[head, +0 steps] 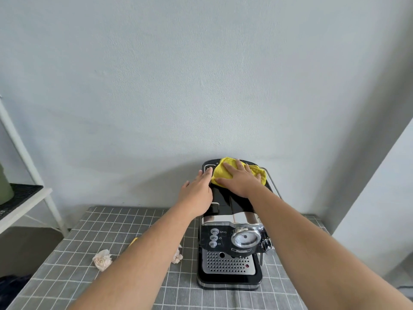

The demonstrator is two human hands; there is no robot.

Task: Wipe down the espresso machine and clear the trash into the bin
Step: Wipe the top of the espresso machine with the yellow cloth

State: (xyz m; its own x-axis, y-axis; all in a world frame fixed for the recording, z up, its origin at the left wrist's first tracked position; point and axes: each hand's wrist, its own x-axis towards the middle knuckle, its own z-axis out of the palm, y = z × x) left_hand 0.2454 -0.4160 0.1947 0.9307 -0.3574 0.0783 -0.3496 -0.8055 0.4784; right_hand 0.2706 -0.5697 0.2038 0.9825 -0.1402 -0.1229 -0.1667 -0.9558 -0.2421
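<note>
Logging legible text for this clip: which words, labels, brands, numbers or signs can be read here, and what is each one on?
Too blurred to read: one short word on the brand plate below the round gauge of the espresso machine.
Too small to make out: the symbols beside the three buttons; they look like icons, not letters.
No numbers can be read on the gauge face.
No other text is visible.
</note>
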